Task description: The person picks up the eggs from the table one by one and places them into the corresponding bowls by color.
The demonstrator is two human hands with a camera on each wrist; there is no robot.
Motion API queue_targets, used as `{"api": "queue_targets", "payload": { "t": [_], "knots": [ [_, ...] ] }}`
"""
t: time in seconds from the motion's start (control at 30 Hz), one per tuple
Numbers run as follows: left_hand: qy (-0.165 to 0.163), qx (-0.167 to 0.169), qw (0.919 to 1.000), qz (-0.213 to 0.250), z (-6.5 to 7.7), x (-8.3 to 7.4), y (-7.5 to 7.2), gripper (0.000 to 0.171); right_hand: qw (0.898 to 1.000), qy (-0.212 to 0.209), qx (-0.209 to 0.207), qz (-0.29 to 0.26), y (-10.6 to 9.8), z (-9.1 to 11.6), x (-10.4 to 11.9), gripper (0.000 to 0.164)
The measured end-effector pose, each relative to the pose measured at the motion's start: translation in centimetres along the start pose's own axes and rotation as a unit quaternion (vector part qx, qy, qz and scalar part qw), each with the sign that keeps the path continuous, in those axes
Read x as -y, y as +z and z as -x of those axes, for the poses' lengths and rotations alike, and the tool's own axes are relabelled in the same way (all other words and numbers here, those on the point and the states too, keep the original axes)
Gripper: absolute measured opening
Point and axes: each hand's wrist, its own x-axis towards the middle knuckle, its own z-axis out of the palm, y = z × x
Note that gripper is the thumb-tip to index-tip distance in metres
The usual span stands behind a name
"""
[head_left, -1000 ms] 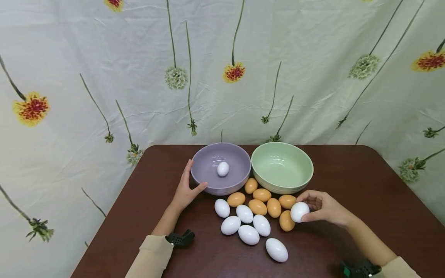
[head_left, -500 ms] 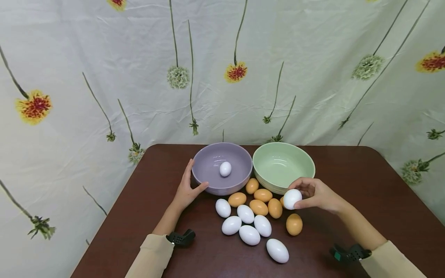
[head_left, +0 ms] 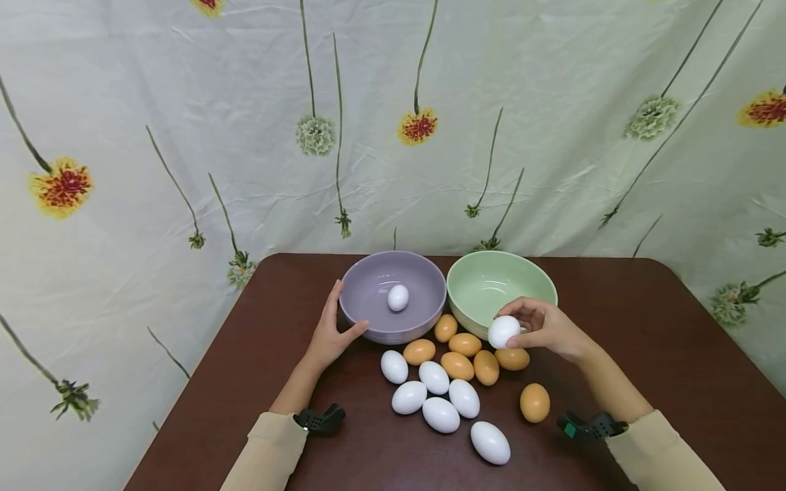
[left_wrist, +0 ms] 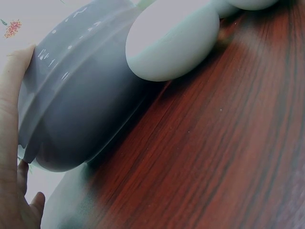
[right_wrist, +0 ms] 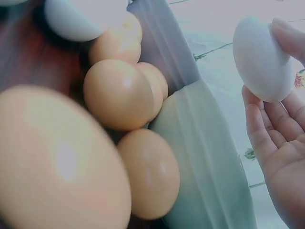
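Observation:
Near the front of the green bowl (head_left: 479, 317), my right hand (head_left: 546, 329) pinches a white egg (head_left: 503, 331) between thumb and fingertips, in front of the bowl's rim. In the right wrist view the same white egg (right_wrist: 262, 59) is held clear of the table. My left hand (head_left: 328, 337) rests against the left side of the purple bowl (head_left: 368, 320), thumb and fingers spread along its outer wall. One white egg (head_left: 398, 298) lies inside that bowl. In the left wrist view, the thumb (left_wrist: 19, 59) touches the purple bowl's rim.
Several brown eggs (head_left: 456, 366) and several white eggs (head_left: 440, 414) lie on the dark wooden table (head_left: 368, 464) in front of the bowls. One brown egg (head_left: 535, 403) sits apart, near the right forearm. A flowered cloth (head_left: 368, 184) hangs behind the table.
My right hand has carried the white egg up and leftward to the green bowl's front. One brown egg has shifted right, away from the others. The left hand stays at the purple bowl.

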Motion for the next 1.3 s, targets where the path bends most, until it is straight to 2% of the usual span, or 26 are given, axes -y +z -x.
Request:
{"api": "queue_targets", "payload": {
  "t": [0.17, 0.4, 0.63, 0.7, 0.9, 1.03, 1.3],
  "knots": [
    [0.005, -0.002, 1.0, 0.001, 0.0, 0.0, 0.0, 0.092, 1.0, -0.009, -0.008, -0.007, 0.4, -0.8, -0.2, 0.034],
    [0.004, -0.003, 1.0, 0.0, 0.0, 0.1, 0.0, 0.094, 1.0, 0.014, -0.027, -0.006, 0.9, -1.9, -0.2, 0.034],
    [0.004, -0.001, 1.0, -0.003, 0.0, 0.1, -0.2, 0.095, 1.0, -0.007, -0.024, -0.012, 1.4, -3.4, -0.4, 0.034],
    [0.003, 0.001, 1.0, -0.004, 0.0, -0.3, -0.2, 0.094, 1.0, -0.015, -0.02, -0.014, 1.5, -3.7, -0.6, 0.033],
    [-0.002, 0.009, 0.9998, 0.016, 0.5, -3.4, -0.7, 0.092, 0.999, -0.031, -0.013, -0.023, 1.7, -4.6, -1.2, 0.035],
    [0.005, 0.008, 0.9999, 0.013, 0.5, -3.3, -0.7, 0.093, 0.999, -0.035, -0.01, -0.029, 2.1, -5.2, -1.3, 0.035],
    [0.009, -0.002, 0.9999, 0.007, 0.1, -0.1, -0.2, 0.096, 0.999, -0.009, -0.015, -0.029, 3.1, -6.3, -0.8, 0.036]
  ]
}}
